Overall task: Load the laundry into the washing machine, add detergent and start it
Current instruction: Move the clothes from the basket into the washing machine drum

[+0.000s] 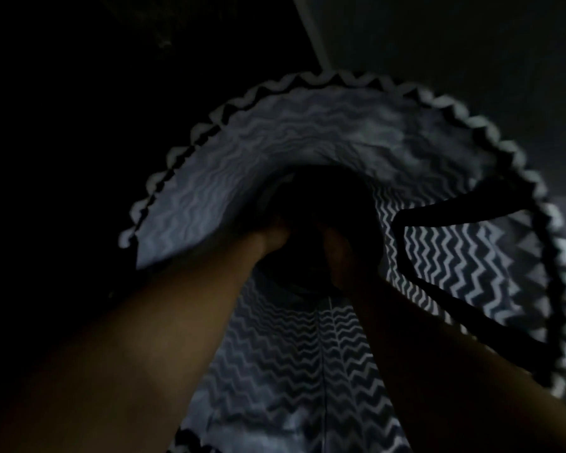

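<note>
hamper (307,125) surrounds left hand (273,238) and right hand (340,255); grip unseen

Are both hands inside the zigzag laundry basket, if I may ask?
Yes: the left hand and right hand both reach deep into the laundry basket.

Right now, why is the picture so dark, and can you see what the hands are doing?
Head view: very dim light, only the zigzag hamper shows pale; its rim on the right is smeared by blur; its bottom is black shadow, so the left hand and right hand fade into it, fingers unreadable.
</note>
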Demonstrator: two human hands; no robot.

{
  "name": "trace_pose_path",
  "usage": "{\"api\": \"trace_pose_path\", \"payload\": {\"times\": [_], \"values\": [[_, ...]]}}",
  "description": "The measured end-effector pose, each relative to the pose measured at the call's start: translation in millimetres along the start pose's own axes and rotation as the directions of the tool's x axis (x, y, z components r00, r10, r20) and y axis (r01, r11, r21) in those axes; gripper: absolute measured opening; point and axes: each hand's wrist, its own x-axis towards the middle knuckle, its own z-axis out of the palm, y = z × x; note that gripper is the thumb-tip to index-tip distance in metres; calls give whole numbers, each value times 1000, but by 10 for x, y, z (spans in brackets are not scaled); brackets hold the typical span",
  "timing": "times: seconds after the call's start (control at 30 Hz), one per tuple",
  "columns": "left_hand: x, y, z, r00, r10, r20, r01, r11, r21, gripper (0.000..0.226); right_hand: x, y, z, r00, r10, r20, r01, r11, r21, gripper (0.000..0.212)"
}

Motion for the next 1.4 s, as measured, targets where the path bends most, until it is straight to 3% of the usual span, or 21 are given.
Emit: {"api": "trace_pose_path", "payload": {"times": [0.1, 0.17, 0.27, 0.33, 0.4, 0.5, 0.53, 0.67, 0.73, 0.8, 0.9, 1.0, 1.07, 1.13, 1.23, 1.4], "values": [[-347, 132, 215, 994, 54, 99, -41, 991, -130, 45, -284, -80, 90, 989, 140, 55, -143, 989, 44, 41], [-572, 185, 296, 991, 64, 115, -41, 980, -195, 46, -509, -185, 156, 984, 154, 90, -160, 986, 57, 46], [-740, 120, 327, 987, 99, 129, -62, 963, -262, 43, -722, -221, 148, 990, 138, 31, -138, 990, 22, 42], [-654, 54, 280, 992, 91, 82, -70, 969, -237, 37, -694, -170, 50, 995, 80, -53, -79, 997, 16, 45], [-402, -6, 216, 996, 76, -46, -80, 992, -97, 36, -553, -113, -68, 995, 3, -104, -1, 1000, 21, 48], [-8, -78, 91, 945, 146, -291, -93, 978, 189, 56, -317, -24, -217, 986, -66, -152, 60, 997, -44, 54], [106, -111, 85, 931, 189, -312, -127, 970, 209, 59, -215, 18, -257, 988, -69, -141, 66, 998, -22, 55], [281, -223, 213, 915, 330, -232, -306, 943, 132, 63, 49, 169, -322, 981, -134, -142, 144, 987, 66, 98], [337, -311, 341, 926, 334, -176, -320, 942, 105, 62, 120, 244, -316, 981, -151, -123, 162, 982, 91, 114], [298, -361, 416, 945, 300, -133, -284, 950, 128, 64, 50, 247, -311, 977, -164, -137, 178, 979, 97, 98], [-37, -261, 459, 986, 159, -59, -160, 987, -12, 56, -180, 192, -284, 983, -135, -127, 146, 986, 76, 60], [-506, -117, 501, 997, 78, -18, -80, 936, -342, 47, -584, 120, -245, 981, -142, -130, 137, 990, -44, 52], [-975, 29, 501, 996, 70, 56, -31, 851, -524, 32, -898, 72, -210, 975, -144, -172, 149, 989, 17, 46], [-1423, 133, 431, 991, 121, 63, -64, 821, -567, 21, -1225, 24, -187, 978, -123, -168, 133, 990, 49, 46], [-2036, 292, 228, 985, 169, 28, -121, 802, -586, 30, -1643, -8, -197, 990, -81, -116, 88, 995, 53, 77], [-2901, 475, -253, 962, 273, -2, -226, 793, -566, 41, -2739, -239, -36, 950, -290, -113, 290, 957, -17, 17]]}}
